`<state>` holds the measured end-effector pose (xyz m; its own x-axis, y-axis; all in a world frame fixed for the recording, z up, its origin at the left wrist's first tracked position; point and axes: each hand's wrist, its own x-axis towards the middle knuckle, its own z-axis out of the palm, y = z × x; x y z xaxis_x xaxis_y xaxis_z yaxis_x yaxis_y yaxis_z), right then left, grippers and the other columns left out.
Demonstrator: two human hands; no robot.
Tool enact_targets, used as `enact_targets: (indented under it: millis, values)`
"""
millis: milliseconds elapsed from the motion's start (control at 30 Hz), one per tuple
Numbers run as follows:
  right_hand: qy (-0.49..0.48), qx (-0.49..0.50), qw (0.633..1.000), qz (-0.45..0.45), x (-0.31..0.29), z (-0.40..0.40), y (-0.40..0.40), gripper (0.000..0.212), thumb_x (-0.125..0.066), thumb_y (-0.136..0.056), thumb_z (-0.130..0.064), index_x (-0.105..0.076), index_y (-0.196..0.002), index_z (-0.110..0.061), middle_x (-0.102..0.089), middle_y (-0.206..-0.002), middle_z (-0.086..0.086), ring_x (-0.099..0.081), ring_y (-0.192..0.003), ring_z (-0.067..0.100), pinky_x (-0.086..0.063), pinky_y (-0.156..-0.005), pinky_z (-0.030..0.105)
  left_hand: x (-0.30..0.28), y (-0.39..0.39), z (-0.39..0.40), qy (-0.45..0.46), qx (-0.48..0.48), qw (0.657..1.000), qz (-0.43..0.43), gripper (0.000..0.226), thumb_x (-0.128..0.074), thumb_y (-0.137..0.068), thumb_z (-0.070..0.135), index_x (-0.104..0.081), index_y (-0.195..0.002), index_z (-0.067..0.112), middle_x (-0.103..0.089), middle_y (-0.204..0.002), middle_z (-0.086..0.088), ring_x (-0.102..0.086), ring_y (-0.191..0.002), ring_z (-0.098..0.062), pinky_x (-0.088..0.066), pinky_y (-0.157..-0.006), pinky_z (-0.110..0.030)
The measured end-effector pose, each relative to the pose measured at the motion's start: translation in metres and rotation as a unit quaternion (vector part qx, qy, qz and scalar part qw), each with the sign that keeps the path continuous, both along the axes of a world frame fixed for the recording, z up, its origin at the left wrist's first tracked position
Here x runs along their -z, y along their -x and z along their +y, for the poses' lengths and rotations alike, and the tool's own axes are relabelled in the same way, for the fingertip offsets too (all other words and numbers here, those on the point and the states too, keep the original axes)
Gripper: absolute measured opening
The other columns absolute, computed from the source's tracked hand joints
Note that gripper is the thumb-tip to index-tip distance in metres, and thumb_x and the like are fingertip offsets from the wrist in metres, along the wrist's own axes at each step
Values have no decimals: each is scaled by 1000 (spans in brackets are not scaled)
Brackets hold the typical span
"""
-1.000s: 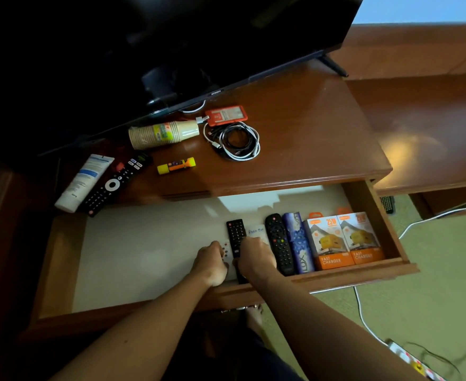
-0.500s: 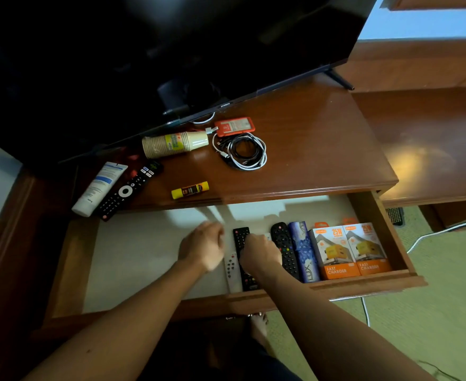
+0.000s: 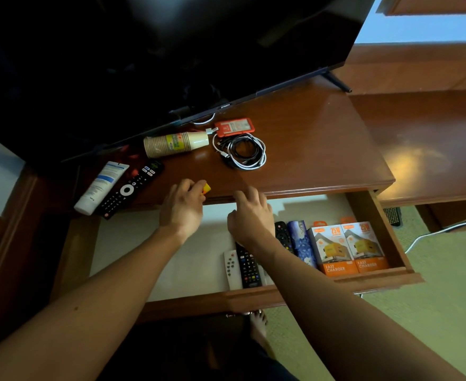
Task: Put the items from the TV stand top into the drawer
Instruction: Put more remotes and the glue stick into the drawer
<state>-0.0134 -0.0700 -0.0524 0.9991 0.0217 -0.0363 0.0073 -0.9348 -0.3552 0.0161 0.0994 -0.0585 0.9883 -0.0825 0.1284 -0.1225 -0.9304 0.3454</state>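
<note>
My left hand [image 3: 183, 209] curls over the yellow glue stick [image 3: 206, 188] at the front edge of the TV stand top [image 3: 308, 158]; only its tip shows. My right hand [image 3: 251, 215] hovers over the open drawer [image 3: 177, 257] at the stand's edge, fingers loosely bent, holding nothing. On the stand lie a white tube [image 3: 101, 187], a black remote [image 3: 133, 188], a stack of paper cups [image 3: 175, 143], an orange card holder [image 3: 234, 127] and coiled cables [image 3: 244, 152]. In the drawer lie a white remote [image 3: 231, 268], black remotes [image 3: 249, 268], a blue pack [image 3: 300, 243] and two charger boxes [image 3: 348, 247].
A large black TV [image 3: 171, 56] overhangs the back of the stand. A lower wooden surface [image 3: 432, 144] extends to the right. White cables [image 3: 446, 229] run over the green carpet by the drawer's right side. My bare foot [image 3: 258, 328] stands under the drawer front.
Both hands rose from the remotes in the drawer toward the stand's front edge. The left hand now covers the glue stick; the remotes stay in the drawer.
</note>
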Motion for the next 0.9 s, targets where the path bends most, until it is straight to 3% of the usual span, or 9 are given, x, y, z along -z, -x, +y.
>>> enact_targets:
  millis: [167,367,433,533,700,900]
  values:
    - [69,-47,996,43,9,-11,-8,72,-54,-85,-22,-29,-153,-23,-21,-161,9,-15,-146,34,-20,-117,53,19,43,-10,59,61,996,-40,33,-66,-87,17,-64,-120,16,-62,-106,-8,-61,-93,-34,-55,-72,-40]
    - [87,-72,992,57,13,-15,-6,79,-51,-89,-19,-14,-158,-22,-6,-166,9,-1,-151,34,-7,-122,49,70,73,-16,115,-38,971,206,50,-62,-91,26,-49,-139,20,-63,-120,-12,-59,-108,-34,-50,-89,-38]
    - [92,-74,991,57,15,-16,-4,79,-47,-91,-19,-8,-160,-22,-1,-167,8,3,-152,34,-4,-123,49,79,77,-17,129,-71,951,270,41,-63,-91,26,-56,-131,19,-65,-116,-14,-61,-104,-34,-50,-86,-37]
    - [107,-83,989,65,20,-19,0,76,-39,-96,-23,3,-160,-23,11,-167,6,12,-153,31,1,-122,54,83,81,-20,136,-98,930,327,15,-66,-89,26,-62,-102,20,-66,-100,-9,-61,-87,-26,-51,-75,-33]
    - [108,-95,987,76,29,-23,3,70,-26,-104,-47,16,-157,-27,25,-164,2,24,-150,27,6,-118,61,92,89,-22,137,-83,927,340,22,-71,-87,28,-63,-106,21,-64,-101,-3,-58,-87,-21,-42,-72,-26]
    - [99,-90,988,77,29,-21,3,72,-24,-104,-53,16,-157,-27,26,-164,2,25,-149,27,5,-118,61,96,92,-24,157,-84,927,329,22,-76,-84,27,-69,-102,17,-70,-101,-6,-60,-88,-20,-42,-74,-24]
